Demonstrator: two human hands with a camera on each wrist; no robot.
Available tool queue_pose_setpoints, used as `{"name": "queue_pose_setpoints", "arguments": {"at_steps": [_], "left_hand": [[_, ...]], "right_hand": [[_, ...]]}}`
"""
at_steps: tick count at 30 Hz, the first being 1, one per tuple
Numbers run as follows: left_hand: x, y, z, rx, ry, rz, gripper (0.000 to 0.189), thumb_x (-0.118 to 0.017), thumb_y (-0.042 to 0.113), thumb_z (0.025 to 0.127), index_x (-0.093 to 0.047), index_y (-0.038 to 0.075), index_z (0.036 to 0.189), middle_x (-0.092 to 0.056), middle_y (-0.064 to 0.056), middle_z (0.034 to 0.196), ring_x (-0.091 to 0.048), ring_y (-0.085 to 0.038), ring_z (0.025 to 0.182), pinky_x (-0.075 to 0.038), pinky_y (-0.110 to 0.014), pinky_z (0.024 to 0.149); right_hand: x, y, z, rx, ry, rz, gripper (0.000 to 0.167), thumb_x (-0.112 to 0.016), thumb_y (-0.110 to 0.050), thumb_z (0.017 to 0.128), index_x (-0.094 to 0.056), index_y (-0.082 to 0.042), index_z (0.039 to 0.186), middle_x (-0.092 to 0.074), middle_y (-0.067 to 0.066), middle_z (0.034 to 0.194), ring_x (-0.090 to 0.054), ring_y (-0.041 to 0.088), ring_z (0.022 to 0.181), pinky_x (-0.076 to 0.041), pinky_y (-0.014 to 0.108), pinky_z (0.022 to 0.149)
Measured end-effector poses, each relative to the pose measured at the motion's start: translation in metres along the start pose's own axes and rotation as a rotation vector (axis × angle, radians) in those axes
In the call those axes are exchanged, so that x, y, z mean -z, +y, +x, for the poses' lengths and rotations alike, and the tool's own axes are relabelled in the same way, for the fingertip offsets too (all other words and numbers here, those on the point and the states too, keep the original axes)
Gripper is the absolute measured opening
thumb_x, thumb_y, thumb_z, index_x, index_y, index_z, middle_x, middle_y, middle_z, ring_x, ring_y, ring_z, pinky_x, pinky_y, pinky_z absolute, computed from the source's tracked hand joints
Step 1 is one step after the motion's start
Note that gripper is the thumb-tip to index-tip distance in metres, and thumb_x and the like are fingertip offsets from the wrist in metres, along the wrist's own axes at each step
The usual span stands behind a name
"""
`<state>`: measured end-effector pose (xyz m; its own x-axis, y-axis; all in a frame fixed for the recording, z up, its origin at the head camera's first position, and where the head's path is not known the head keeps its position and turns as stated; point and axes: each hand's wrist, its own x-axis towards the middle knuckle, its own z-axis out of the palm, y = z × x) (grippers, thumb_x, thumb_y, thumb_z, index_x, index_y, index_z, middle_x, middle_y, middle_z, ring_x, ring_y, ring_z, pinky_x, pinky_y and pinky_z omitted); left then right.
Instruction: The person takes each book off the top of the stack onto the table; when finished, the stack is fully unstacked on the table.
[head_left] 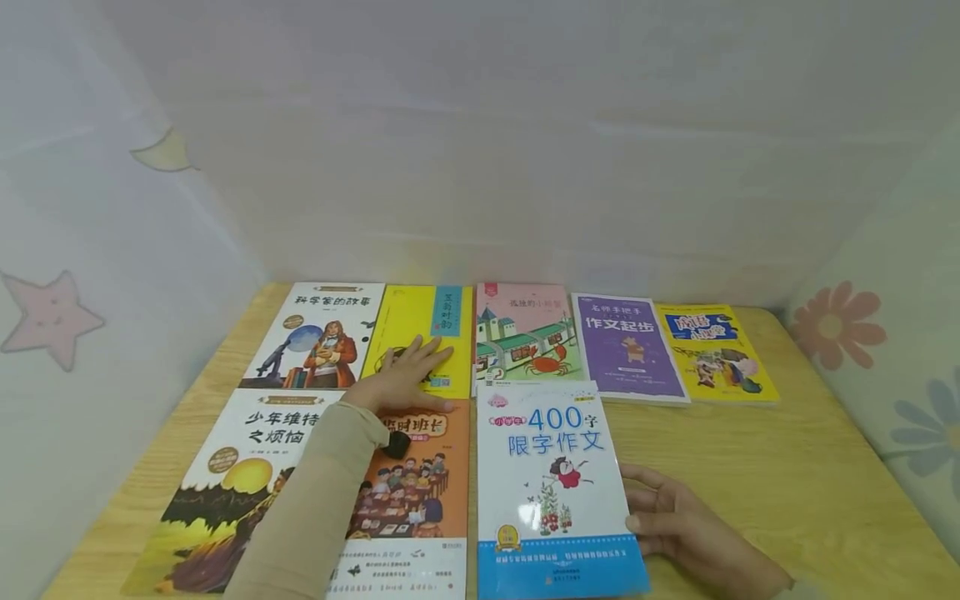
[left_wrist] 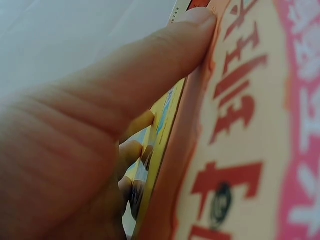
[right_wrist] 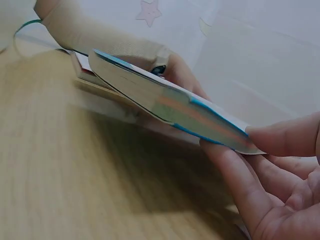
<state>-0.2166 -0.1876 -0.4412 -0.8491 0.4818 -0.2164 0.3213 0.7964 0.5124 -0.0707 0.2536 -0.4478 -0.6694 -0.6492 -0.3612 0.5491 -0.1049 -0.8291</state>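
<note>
My right hand [head_left: 678, 521] pinches the right edge of a white and blue paperback book [head_left: 551, 467] marked "400", thumb on top and fingers beneath. In the right wrist view this book [right_wrist: 170, 107] is tilted and raised over the wooden table, with a shadow below it. My left hand [head_left: 405, 375] lies with fingers spread on a yellow book [head_left: 408, 312] in the back row. Its thumb [left_wrist: 195, 20] rests at the top edge of an orange book [head_left: 408, 458] in the front row. The left forearm covers part of that orange book.
Other books lie flat on the wooden table [head_left: 750, 467]: two white illustrated ones [head_left: 330, 325] at the left, a pink one with a crab [head_left: 525, 333], a purple one [head_left: 630, 350] and a yellow-blue one [head_left: 716, 350]. A pale patterned cloth [head_left: 525, 167] hangs behind.
</note>
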Motion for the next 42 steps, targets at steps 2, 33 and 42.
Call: {"name": "queue_pose_setpoints", "arguments": {"at_steps": [2,33,42], "left_hand": [[0.000,-0.002,0.000,0.007,0.004,0.004,0.106,-0.073,0.063,0.085,-0.018,0.019,0.164,0.000,-0.011,0.171,0.012,-0.038,0.154,0.011,-0.071,0.115],[0.002,0.001,0.002,0.015,0.007,-0.002,0.108,-0.075,0.061,0.083,-0.019,0.017,0.164,-0.002,-0.012,0.170,0.010,-0.039,0.154,0.010,-0.071,0.115],[-0.001,-0.003,0.004,0.027,0.004,-0.001,0.109,-0.074,0.065,0.082,-0.019,0.021,0.164,0.000,-0.009,0.171,0.012,-0.036,0.154,0.011,-0.069,0.116]], "right_hand": [[-0.003,0.003,-0.002,-0.009,-0.036,0.031,0.059,-0.048,0.000,0.105,-0.023,-0.006,0.158,-0.056,0.016,0.146,-0.060,0.037,0.125,-0.053,0.045,0.099],[-0.028,-0.015,0.011,-0.076,0.272,-0.580,0.076,-0.082,-0.009,0.084,-0.042,0.007,0.147,-0.066,0.013,0.106,-0.070,0.028,0.084,-0.062,0.041,0.072],[-0.012,-0.058,0.042,0.124,0.449,-0.954,0.035,-0.071,-0.014,0.093,-0.066,0.004,0.123,-0.067,0.007,0.094,-0.067,0.020,0.076,-0.059,0.030,0.067]]}}
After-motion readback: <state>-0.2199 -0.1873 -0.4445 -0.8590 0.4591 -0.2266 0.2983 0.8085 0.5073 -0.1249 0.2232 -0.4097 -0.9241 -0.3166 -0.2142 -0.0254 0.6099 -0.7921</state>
